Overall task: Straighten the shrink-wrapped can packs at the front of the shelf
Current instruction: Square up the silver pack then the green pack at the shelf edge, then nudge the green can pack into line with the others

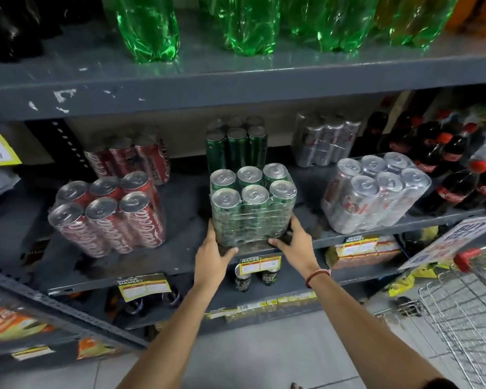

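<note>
Three shrink-wrapped can packs stand at the front of the grey shelf [180, 259]. The green can pack [251, 203] is in the middle, at the shelf's front edge. My left hand [212, 258] grips its lower left corner and my right hand [296, 242] grips its lower right corner, thumbs under the front. The red cola pack [107, 217] stands to the left, turned at an angle. The silver can pack [373, 192] stands to the right, also skewed, near the edge.
Behind each front pack is a matching pack: red [129, 158], green [236, 144], silver [324, 143]. Dark cola bottles [449, 164] fill the shelf's right end. Green bottles [149, 26] stand on the shelf above. A wire shopping cart [469, 313] is at the lower right.
</note>
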The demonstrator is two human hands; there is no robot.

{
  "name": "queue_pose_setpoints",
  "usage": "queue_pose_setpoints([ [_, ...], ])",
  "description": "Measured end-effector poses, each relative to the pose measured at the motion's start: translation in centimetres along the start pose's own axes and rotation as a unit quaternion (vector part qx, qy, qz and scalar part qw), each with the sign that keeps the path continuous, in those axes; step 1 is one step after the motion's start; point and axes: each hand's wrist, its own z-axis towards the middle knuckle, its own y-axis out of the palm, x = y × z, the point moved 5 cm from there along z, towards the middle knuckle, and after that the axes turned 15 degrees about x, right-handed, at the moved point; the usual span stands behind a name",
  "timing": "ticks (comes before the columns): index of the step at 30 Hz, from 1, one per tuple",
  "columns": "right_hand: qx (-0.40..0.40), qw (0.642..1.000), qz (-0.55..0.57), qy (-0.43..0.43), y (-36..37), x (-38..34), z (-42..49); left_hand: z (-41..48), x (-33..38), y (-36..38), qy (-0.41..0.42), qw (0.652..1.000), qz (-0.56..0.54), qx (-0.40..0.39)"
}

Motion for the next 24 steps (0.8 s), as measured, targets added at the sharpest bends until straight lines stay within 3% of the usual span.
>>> queue_pose_setpoints([
  [12, 0.021, 1.000, -0.006, 0.016, -1.0, 0.5, -1.8, -2.0, 0.7, -0.7, 0.015, 0.996, 0.065, 0.056],
  [18, 0.040, 0.999, -0.010, 0.013, -0.9, 0.1, -2.1, -2.0, 0.9, -1.0, 0.010, 0.998, 0.028, 0.055],
  [21, 0.106, 0.994, 0.028, 0.018, -0.9, -0.4, -3.5, -1.6, 0.7, -1.7, -0.005, 0.998, -0.060, 0.024],
  [24, 0.214, 0.973, 0.068, 0.058, 0.3, -1.0, -6.4, -1.0, -0.4, -4.4, -0.022, 0.991, -0.113, 0.067],
])
